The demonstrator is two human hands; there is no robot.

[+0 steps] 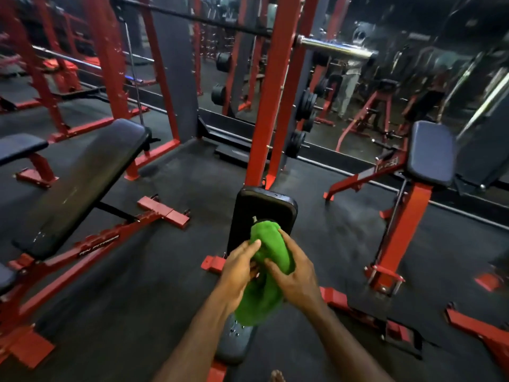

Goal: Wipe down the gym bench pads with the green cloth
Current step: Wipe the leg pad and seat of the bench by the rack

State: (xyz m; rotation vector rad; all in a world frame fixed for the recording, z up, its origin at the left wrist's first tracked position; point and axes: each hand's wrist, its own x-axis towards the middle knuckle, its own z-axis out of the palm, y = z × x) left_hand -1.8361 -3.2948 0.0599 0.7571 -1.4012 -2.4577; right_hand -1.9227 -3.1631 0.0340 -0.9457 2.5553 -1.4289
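Head view: green cloth point(271, 260) bunched lengthwise along bench pad point(264, 209)

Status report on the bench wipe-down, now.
Left hand and right hand both grip green cloth, bunched. Cloth held above bench pad, contact unclear. Nothing in the way.

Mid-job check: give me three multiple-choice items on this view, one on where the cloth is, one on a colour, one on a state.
1. Where is the green cloth?
A. On the floor
B. Held in both hands above the bench pad straight ahead
C. Draped over the barbell

2. What colour are the bench frames?
A. Red
B. Yellow
C. White

3. What is the left hand doing?
A. Hanging idle
B. Pressing flat on a pad
C. Gripping the cloth

Answers: 1 B, the left hand and the right hand hold it bunched over the pad; 2 A, the painted steel is red; 3 C, its fingers curl round the cloth.
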